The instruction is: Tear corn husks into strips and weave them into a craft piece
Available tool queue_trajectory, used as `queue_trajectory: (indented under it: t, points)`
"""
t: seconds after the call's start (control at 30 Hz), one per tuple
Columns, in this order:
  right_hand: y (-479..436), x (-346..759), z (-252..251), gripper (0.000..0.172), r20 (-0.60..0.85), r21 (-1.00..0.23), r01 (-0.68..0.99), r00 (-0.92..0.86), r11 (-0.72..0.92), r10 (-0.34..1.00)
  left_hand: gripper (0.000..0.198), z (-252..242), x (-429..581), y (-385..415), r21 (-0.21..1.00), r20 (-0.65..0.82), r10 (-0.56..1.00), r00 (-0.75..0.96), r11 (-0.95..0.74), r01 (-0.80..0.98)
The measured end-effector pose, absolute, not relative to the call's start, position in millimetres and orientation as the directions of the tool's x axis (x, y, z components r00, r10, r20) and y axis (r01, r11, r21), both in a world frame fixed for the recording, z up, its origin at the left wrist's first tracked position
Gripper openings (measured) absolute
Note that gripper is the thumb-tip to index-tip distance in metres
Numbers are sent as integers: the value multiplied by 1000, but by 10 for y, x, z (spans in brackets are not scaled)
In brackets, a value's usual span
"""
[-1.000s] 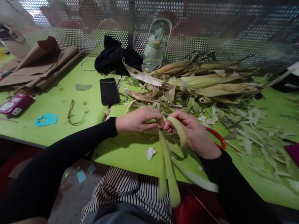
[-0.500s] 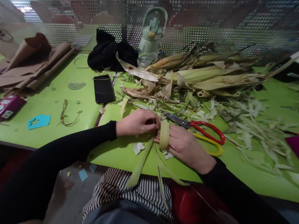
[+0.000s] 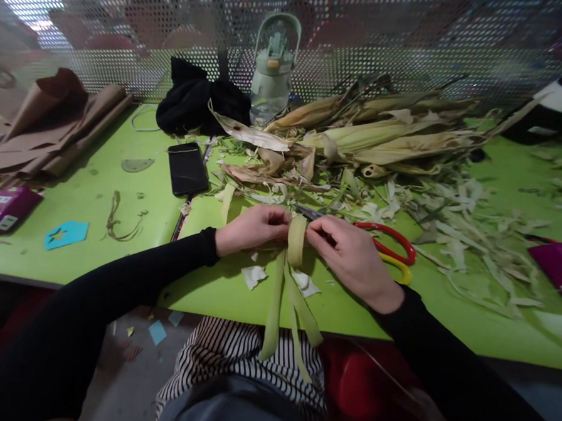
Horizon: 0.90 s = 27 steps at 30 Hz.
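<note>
My left hand [image 3: 254,229] and my right hand [image 3: 349,255] meet over the near edge of the green table [image 3: 98,194]. Both pinch long pale green corn husk strips [image 3: 296,239], folded into a loop between my fingers. The loose ends of the strips [image 3: 280,311] hang down over the table edge toward my lap. Red and yellow handled scissors [image 3: 392,248] lie just behind my right hand, partly hidden by it.
A pile of corn cobs in husks [image 3: 383,134] and husk scraps [image 3: 450,213] covers the right half. A black phone [image 3: 187,169], a black cloth [image 3: 197,102], a pale green bottle [image 3: 273,72], brown paper [image 3: 50,123], a blue star card [image 3: 67,233]. Mesh screen behind.
The husk loop has been turned and drawn between both hands, and the hanging ends swung back to the middle. My hands shifted slightly left; the view tilted a little.
</note>
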State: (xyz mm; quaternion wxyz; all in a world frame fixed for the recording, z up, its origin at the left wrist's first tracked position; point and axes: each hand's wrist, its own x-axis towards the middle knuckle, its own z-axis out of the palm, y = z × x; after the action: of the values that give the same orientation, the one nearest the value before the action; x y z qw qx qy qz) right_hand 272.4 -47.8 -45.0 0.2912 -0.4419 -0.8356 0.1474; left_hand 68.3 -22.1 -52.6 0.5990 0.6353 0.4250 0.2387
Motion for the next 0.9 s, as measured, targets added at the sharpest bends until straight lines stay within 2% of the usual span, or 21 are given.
queue_trajectory:
  t: [0.07,0.1,0.17,0.23,0.3,0.4,0.5,0.6,0.73,0.77,0.83,0.9]
  points:
    - [-474,2707,-443,20,337,-547,657,-395,519,855,11,-532,692,-227,969,-220,828,515,125,213]
    - [-473,2698,-444,20,324,-570,658,-370,491,871,11,-534,695,-233,967,-183,840,511,61,247]
    - [-473,2677,-453,21,291,-617,652,-330,440,898,14,-537,702,-251,905,-37,849,528,-195,378]
    - [-475,2647,-468,21,251,-665,629,-320,403,914,18,-543,710,-277,765,97,815,572,-429,481]
    - [-477,2614,-478,23,222,-713,586,-332,385,917,16,-555,719,-302,672,143,785,603,-524,523]
    - [-481,2581,-453,27,228,-773,492,-373,400,899,10,-588,722,-320,647,140,771,622,-547,531]
    - [-536,2582,-381,37,319,-739,408,-490,537,811,9,-637,707,-310,687,161,759,631,-545,481]
    - [-712,2596,-348,49,318,-621,379,-678,686,663,10,-678,692,-282,721,208,736,644,-561,408]
    - [-1114,2624,-414,46,262,-325,380,-844,866,469,28,-683,693,-240,684,212,761,613,-563,463]
    - [-1215,2636,-419,47,256,-290,367,-860,884,441,31,-677,694,-232,678,207,765,610,-562,474]
    - [-1362,2668,-381,47,241,-338,336,-872,879,426,31,-660,691,-218,684,197,758,621,-560,467]
    - [-1379,2701,-291,36,242,-502,244,-882,830,405,30,-641,682,-210,701,182,746,641,-555,447]
